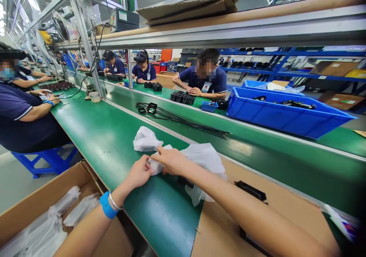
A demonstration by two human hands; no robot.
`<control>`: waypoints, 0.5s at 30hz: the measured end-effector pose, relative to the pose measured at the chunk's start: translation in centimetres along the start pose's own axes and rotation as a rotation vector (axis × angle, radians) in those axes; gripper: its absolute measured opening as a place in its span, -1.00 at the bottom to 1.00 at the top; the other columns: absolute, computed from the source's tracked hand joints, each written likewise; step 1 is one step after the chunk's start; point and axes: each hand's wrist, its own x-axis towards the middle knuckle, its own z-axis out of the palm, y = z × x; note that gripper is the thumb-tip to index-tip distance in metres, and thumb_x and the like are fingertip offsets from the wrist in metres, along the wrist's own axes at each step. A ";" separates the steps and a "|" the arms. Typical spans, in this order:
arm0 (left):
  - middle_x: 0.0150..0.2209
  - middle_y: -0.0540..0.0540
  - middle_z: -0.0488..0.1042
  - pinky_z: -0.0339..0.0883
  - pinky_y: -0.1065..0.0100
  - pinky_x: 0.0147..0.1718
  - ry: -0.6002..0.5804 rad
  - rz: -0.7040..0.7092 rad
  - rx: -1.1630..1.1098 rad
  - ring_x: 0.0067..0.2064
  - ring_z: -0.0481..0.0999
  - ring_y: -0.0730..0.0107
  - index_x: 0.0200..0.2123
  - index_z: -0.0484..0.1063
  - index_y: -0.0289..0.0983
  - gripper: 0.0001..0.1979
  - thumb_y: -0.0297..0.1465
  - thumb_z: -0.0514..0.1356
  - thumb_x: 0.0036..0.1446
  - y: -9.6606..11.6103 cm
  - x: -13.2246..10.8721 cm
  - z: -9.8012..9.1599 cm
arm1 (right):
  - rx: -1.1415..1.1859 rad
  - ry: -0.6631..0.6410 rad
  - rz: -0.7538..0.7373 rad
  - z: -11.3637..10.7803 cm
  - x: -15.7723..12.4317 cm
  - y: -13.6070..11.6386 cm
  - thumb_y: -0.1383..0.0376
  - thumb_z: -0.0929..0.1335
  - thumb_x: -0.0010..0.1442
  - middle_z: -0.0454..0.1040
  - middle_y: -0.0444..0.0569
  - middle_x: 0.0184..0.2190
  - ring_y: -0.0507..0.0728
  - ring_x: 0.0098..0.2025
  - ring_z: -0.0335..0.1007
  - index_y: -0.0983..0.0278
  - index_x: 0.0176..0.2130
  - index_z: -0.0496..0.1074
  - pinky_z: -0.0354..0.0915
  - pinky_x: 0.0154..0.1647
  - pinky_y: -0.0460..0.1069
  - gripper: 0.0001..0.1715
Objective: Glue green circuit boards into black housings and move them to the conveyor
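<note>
My left hand (140, 173) and my right hand (170, 160) meet over the green bench, both pinched on the edge of a white foam bag (204, 158). Under the bag's lower edge a dark part (185, 181) shows a little. A second white foam bag (145, 139) lies just beyond my hands. I wear a blue wristband and a bracelet on the left wrist.
A cardboard sheet (283, 207) with a black tray (251, 190) lies at my right. A carton (42, 219) of white bags stands at lower left. Black cables (183, 120) lie on the belt. A blue bin (286, 112) sits beyond. Several workers sit around the line.
</note>
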 end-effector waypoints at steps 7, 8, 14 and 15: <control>-0.55 0.07 0.24 0.19 0.55 -0.56 -0.144 -0.224 -0.469 -0.58 0.29 0.63 -0.44 0.20 -0.30 -0.84 -0.48 0.18 -0.08 1.7 -2.2 -1.7 | 0.066 0.124 0.082 -1.3 0.1 1.6 0.33 0.24 0.21 0.41 0.00 -0.05 0.16 -0.17 0.42 0.14 0.08 0.36 0.21 -0.30 -0.01 -0.57; -0.54 0.06 0.25 0.19 0.57 -0.56 -0.141 -0.242 -0.505 -0.58 0.29 0.65 -0.45 0.21 -0.31 -0.86 -0.50 0.18 -0.08 1.7 -2.6 -1.9 | 0.081 0.122 0.069 -1.1 0.0 1.2 0.29 0.28 0.20 0.42 -0.01 -0.07 0.16 -0.19 0.42 0.14 0.03 0.39 0.22 -0.30 -0.01 -0.61; -0.47 -0.01 0.32 0.29 0.57 -0.52 -0.087 -0.278 -0.552 -0.54 0.37 0.65 -0.41 0.25 -0.35 -0.91 -0.50 0.16 0.04 1.3 -3.9 -2.6 | 0.144 0.143 -0.008 2.9 -0.3 -1.6 0.27 0.36 0.11 0.48 -0.02 -0.17 0.11 -0.41 0.39 0.14 -0.21 0.43 0.16 -0.49 -0.04 -0.82; -0.45 -0.02 0.33 0.30 0.56 -0.52 -0.070 -0.272 -0.530 -0.53 0.38 0.63 -0.38 0.25 -0.35 -0.90 -0.49 0.16 0.05 1.1 -4.0 -2.6 | 0.159 0.169 -0.010 3.1 -0.2 -1.7 0.33 0.31 0.14 0.50 -0.03 -0.21 0.10 -0.41 0.39 0.16 -0.27 0.43 0.16 -0.50 -0.05 -0.87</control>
